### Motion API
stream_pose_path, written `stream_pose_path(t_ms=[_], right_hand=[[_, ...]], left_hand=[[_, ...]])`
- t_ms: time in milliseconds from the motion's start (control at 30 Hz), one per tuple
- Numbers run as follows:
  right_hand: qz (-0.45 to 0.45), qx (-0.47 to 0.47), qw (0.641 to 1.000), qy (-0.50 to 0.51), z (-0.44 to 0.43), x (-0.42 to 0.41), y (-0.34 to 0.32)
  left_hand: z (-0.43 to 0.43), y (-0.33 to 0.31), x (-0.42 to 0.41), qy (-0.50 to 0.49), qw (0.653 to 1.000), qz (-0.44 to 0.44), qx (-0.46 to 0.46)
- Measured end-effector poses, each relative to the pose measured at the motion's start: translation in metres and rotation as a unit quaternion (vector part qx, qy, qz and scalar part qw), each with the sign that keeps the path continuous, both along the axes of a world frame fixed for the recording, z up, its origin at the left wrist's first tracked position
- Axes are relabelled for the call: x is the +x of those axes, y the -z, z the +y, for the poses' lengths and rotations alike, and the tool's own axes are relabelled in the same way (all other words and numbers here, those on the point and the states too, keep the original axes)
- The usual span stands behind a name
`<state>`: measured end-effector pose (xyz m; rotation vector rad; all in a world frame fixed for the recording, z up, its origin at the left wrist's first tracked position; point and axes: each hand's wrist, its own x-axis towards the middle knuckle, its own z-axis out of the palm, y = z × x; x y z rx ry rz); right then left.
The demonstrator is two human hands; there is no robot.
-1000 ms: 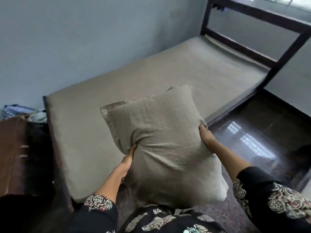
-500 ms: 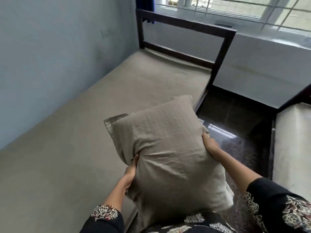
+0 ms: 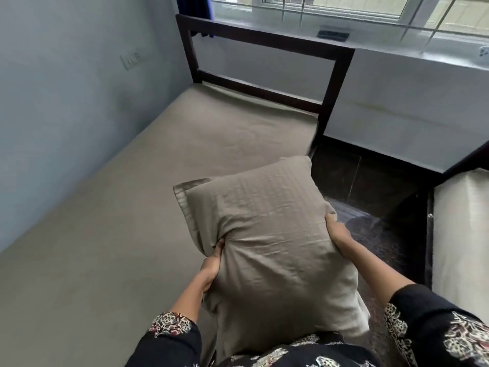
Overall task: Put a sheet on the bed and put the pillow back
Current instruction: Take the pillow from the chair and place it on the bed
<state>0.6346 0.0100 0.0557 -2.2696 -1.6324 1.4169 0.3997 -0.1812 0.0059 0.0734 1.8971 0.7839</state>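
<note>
Taupe sheet (image 3: 127, 213) spread smooth over the bed, up to the dark wooden end frame (image 3: 264, 43): first step apparently done. Pillow (image 3: 270, 229) in a matching case, held upright in the air over the bed's right edge, not yet laid down. Left hand (image 3: 211, 264) gripping its left side, fingers curled into the fabric; right hand (image 3: 338, 234) clasping the right side. Left to do, by judgement: setting the pillow on the sheet.

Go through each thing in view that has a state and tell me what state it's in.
Pillow: in its case, held up in both hands, not yet on the bed.
Sheet: spread smooth over the bed.
Left hand: grips the pillow's left edge.
Right hand: grips the pillow's right edge.
</note>
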Motion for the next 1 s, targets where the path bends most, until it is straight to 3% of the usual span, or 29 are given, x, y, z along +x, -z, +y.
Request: stream_pose_path(t_ms=[367,633,1000], right_hand=[[-0.003,0.034,0.999,-0.041,0.189,-0.023,-0.021],[-0.024,0.019,0.995,-0.092,0.283,-0.085,-0.011],[0.008,0.034,0.994,-0.108,0.433,-0.149,-0.023]], left_hand=[[0.174,-0.012,-0.005,-0.042,0.998,0.031,0.027],[0.248,0.012,-0.039,-0.095,0.995,-0.03,0.014],[0.373,0.005,-0.077,-0.142,0.989,-0.029,0.016]])
